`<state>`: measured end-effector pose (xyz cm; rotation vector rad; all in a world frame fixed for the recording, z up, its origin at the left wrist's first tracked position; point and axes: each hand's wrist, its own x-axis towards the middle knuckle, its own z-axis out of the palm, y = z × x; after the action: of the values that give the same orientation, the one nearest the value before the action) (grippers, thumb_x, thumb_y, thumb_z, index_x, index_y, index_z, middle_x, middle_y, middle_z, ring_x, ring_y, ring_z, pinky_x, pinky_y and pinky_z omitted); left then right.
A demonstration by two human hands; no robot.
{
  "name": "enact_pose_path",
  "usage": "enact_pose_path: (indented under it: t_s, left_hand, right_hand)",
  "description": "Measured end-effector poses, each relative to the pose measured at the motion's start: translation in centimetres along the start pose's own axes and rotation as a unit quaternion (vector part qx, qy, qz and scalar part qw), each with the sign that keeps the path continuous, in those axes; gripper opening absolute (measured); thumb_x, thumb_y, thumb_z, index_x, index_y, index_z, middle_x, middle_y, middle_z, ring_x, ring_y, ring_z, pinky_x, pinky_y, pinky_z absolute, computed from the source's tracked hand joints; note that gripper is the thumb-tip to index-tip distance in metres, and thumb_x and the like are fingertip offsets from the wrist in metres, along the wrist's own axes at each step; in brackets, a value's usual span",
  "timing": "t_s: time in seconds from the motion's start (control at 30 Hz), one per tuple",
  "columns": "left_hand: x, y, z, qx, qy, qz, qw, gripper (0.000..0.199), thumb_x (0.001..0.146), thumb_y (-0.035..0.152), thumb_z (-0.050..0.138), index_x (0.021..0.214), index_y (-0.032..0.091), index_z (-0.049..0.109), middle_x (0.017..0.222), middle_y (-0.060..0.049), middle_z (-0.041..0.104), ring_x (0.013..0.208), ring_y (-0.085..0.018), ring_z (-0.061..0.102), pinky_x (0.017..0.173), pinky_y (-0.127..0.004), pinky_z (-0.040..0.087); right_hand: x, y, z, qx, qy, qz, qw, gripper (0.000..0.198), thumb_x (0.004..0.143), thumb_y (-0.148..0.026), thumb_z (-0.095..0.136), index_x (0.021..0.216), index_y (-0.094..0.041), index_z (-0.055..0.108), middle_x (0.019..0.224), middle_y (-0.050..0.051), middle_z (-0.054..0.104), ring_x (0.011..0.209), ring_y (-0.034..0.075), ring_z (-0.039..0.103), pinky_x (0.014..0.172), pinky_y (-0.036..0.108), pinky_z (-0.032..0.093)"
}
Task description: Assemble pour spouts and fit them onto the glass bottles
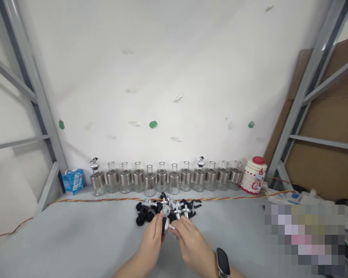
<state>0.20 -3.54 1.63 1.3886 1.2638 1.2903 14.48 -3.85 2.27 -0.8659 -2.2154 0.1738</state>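
Observation:
My left hand (151,236) is closed around a black bottle stopper (164,224), held upright in front of the pile. Against the stopper sits a silver pourer spout (168,226), whose thin tube is pinched by my right hand (190,234). The two pieces touch; my fingers hide whether they are joined. Just beyond my hands lies a heap of black stoppers (140,221), silver pourer spouts (186,210) and small black caps (197,205) on the grey table (104,235).
Along the wall stands a row of glass bottles with steel sleeves (125,178); two carry pourer tops (94,164). A blue carton (73,181) is at the left end, a red-and-white jar (253,175) at the right. A twisted red-yellow wire (104,199) crosses the table.

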Motion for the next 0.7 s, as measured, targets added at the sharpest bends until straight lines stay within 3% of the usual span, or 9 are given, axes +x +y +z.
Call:
enact_pose_path:
  t_s: [0.1,0.23,0.43,0.6,0.7]
  left_hand:
    - [-0.4,0.5,0.2,-0.005,-0.028,0.025,0.999,0.04,0.08,0.05,0.036,0.075,0.017,0.056,0.069,-0.004,0.057,0.064,-0.016,0.051,0.058,-0.023,0.041]
    - [-0.7,0.3,0.3,0.004,-0.019,0.048,0.999,0.036,0.083,0.046,0.034,0.074,0.017,0.054,0.07,-0.003,0.055,0.069,-0.015,0.051,0.066,-0.023,0.041]
    - [-0.7,-0.6,0.2,0.04,-0.053,0.047,0.997,0.035,0.086,0.043,0.029,0.077,0.017,0.051,0.068,-0.001,0.052,0.062,-0.012,0.048,0.057,-0.02,0.039]
    - [-0.6,0.1,-0.3,0.081,-0.077,0.092,0.989,0.034,0.088,0.04,0.026,0.085,0.017,0.052,0.074,-0.003,0.056,0.069,-0.014,0.052,0.065,-0.022,0.04]
    - [-0.3,0.3,-0.8,0.138,-0.095,0.124,0.978,0.037,0.088,0.038,0.023,0.087,0.017,0.053,0.074,-0.005,0.058,0.068,-0.016,0.053,0.066,-0.024,0.04]
  right_hand:
    - [0.0,0.0,-0.3,0.014,0.012,-0.005,1.0,0.023,0.079,0.001,0.034,0.087,-0.018,0.047,0.079,0.006,0.053,0.078,0.019,0.047,0.072,0.033,0.041]
    - [-0.2,-0.4,0.0,0.023,0.045,-0.001,0.999,0.025,0.078,0.001,0.034,0.086,-0.018,0.047,0.077,0.006,0.053,0.075,0.02,0.047,0.068,0.032,0.041]
    - [-0.4,-1.0,0.5,0.059,0.084,0.022,0.994,0.024,0.078,-0.001,0.033,0.081,-0.019,0.05,0.072,0.005,0.053,0.07,0.018,0.047,0.063,0.028,0.039]
    - [0.1,-1.3,-0.1,0.132,0.051,0.111,0.984,0.018,0.081,-0.012,0.039,0.075,-0.018,0.054,0.07,0.004,0.055,0.069,0.016,0.049,0.064,0.025,0.038]
    - [0.5,-0.8,-0.1,0.207,0.006,0.206,0.956,0.019,0.08,-0.022,0.044,0.064,-0.017,0.053,0.058,0.0,0.051,0.057,0.013,0.047,0.056,0.023,0.036]
